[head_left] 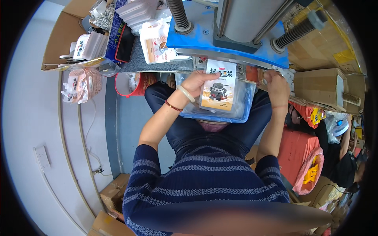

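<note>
My left hand (pixel 195 83) pinches the upper part of a flat printed pouch (pixel 217 100), its thumb on the front. The pouch is white with a brown lower end and a picture of a dark stone mill. It hangs at the front edge of a blue press (pixel 232 49), above a blue-edged tray (pixel 244 112) on my lap. My right hand (pixel 278 88) is at the right of the press, beside small white pieces (pixel 290 76). Its fingers are curled together, and what they hold, if anything, is hidden.
More printed pouches (pixel 155 41) lie left of the press. A red bucket (pixel 136 93) and an open cardboard box (pixel 61 43) stand further left. To the right are a cardboard carton (pixel 317 88), red bags (pixel 297 151) and another person's arm (pixel 346 135).
</note>
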Action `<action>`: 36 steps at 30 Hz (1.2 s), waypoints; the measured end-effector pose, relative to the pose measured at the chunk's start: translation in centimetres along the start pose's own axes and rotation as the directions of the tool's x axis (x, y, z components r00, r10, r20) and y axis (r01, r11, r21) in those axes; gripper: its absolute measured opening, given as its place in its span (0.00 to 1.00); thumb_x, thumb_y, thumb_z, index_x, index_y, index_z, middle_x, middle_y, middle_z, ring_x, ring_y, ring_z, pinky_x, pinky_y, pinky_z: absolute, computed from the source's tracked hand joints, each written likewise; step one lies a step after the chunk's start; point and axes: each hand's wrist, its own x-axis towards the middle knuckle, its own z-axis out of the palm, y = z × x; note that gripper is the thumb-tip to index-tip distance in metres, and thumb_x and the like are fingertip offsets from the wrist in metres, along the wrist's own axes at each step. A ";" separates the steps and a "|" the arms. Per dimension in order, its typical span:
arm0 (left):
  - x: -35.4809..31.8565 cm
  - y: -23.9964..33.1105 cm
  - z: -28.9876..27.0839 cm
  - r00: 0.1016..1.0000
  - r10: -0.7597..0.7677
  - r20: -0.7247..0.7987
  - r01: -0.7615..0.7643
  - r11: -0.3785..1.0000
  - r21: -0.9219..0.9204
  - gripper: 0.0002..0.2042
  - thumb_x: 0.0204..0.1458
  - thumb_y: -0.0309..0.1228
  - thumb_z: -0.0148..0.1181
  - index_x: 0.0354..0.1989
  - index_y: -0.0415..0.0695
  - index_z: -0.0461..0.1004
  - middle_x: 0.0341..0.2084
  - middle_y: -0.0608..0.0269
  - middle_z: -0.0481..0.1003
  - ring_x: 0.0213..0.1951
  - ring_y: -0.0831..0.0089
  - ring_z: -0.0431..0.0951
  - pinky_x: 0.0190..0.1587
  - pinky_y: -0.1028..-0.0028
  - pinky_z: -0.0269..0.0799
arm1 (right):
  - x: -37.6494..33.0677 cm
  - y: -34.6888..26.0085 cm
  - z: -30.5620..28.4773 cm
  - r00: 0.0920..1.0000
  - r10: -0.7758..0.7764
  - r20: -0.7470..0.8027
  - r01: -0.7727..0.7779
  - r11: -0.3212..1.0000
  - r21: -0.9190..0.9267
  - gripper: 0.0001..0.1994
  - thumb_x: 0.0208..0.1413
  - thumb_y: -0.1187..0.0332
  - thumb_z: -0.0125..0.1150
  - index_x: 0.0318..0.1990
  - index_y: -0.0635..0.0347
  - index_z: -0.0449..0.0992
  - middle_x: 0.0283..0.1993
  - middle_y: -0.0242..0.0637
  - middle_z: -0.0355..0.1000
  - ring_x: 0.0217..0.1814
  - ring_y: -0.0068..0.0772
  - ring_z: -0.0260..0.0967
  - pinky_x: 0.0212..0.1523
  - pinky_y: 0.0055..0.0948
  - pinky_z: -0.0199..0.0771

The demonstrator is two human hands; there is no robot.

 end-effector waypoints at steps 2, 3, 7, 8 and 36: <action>0.0 -0.6 -0.5 0.999 0.038 0.019 -0.039 0.998 0.055 0.12 0.55 0.27 0.62 0.45 0.33 0.76 0.41 0.56 0.79 0.41 0.72 0.80 0.46 0.72 0.76 | 1.2 3.3 2.3 0.988 -0.142 0.065 0.139 0.989 0.059 0.06 0.57 0.69 0.55 0.36 0.58 0.76 0.38 0.50 0.75 0.41 0.54 0.73 0.38 0.44 0.72; 0.2 -0.8 -1.1 0.998 0.056 0.025 -0.058 0.992 0.111 0.12 0.56 0.28 0.62 0.46 0.35 0.76 0.41 0.59 0.79 0.42 0.73 0.79 0.47 0.73 0.76 | 2.3 4.6 3.3 0.945 -0.304 0.119 0.290 0.949 0.124 0.05 0.56 0.70 0.54 0.37 0.57 0.76 0.37 0.51 0.75 0.41 0.55 0.72 0.38 0.44 0.72; -1.3 2.5 -4.2 0.859 0.506 -0.078 -0.305 0.628 0.716 0.13 0.55 0.34 0.64 0.44 0.39 0.78 0.33 0.59 0.81 0.36 0.72 0.80 0.40 0.73 0.76 | 3.4 7.7 4.5 0.882 -0.320 0.346 0.122 0.864 0.488 0.08 0.49 0.74 0.58 0.38 0.62 0.74 0.29 0.48 0.75 0.35 0.50 0.75 0.38 0.40 0.73; -1.5 3.5 -5.0 0.669 0.742 -0.046 -0.345 0.365 0.865 0.15 0.54 0.34 0.64 0.46 0.38 0.77 0.37 0.53 0.80 0.40 0.64 0.80 0.42 0.69 0.75 | 3.5 8.1 4.6 0.885 -0.308 0.350 0.114 0.871 0.478 0.10 0.50 0.76 0.58 0.41 0.62 0.75 0.31 0.48 0.75 0.35 0.48 0.74 0.38 0.37 0.72; -8.1 0.9 -0.8 0.998 0.014 0.060 -0.051 0.734 0.677 0.09 0.53 0.30 0.66 0.36 0.36 0.81 0.30 0.65 0.80 0.34 0.85 0.74 0.37 0.82 0.71 | -3.2 -9.1 -3.6 0.788 -0.609 -0.089 0.493 0.539 0.683 0.08 0.55 0.72 0.61 0.42 0.64 0.78 0.40 0.44 0.74 0.41 0.45 0.72 0.44 0.34 0.72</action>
